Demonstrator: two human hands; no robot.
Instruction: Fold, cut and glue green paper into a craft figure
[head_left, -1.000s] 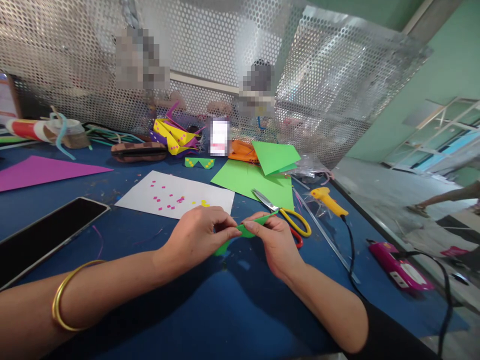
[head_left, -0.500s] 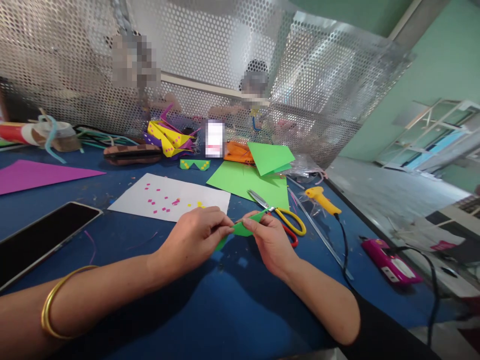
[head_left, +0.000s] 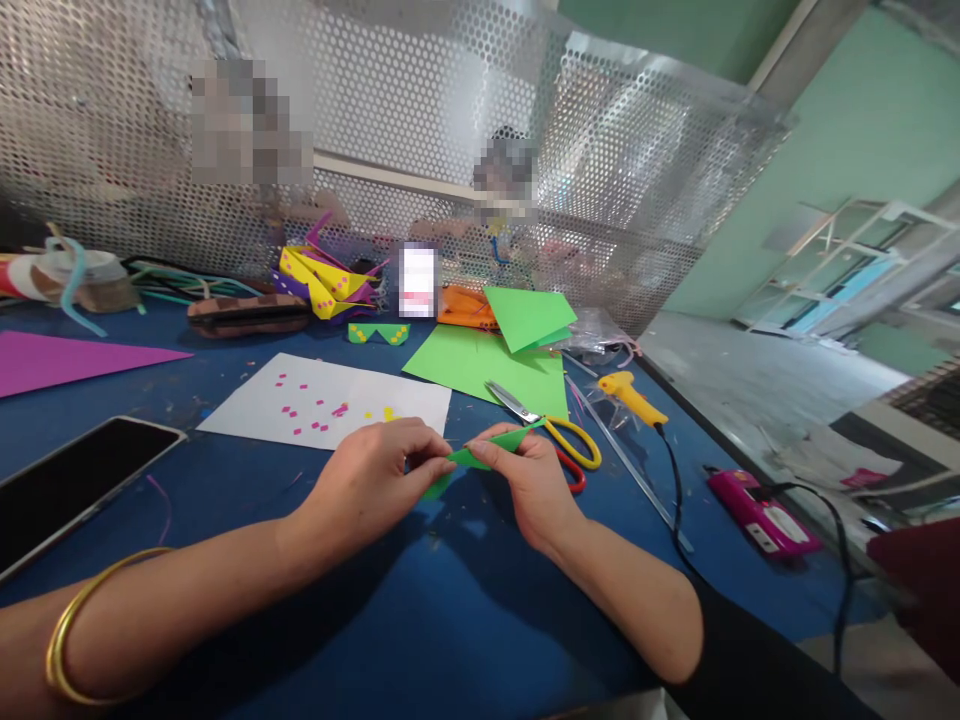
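Between my two hands, above the blue table, is a small piece of green paper (head_left: 496, 446). My left hand (head_left: 382, 470) pinches its left end between thumb and fingers; part of the paper hangs behind that hand. My right hand (head_left: 529, 480) grips the other end, thumb on top. Scissors (head_left: 570, 440) with one yellow and one red handle lie just beyond my right hand, their blades on a light green sheet (head_left: 480, 365). Left of them is a white sheet (head_left: 330, 400) with small pink and yellow paper bits on it.
A black phone (head_left: 75, 490) and purple paper (head_left: 75, 362) lie at the left. Behind are a brown pouch (head_left: 247, 313), a yellow and purple paper craft (head_left: 322, 280) and a green dotted paper piece (head_left: 378, 334). A yellow glue gun (head_left: 634, 398) and a magenta power strip (head_left: 761, 512) are at the right.
The view has turned slightly, so most things sit a little further left. My right hand's end of the green paper shows more, and both hands still hold it.
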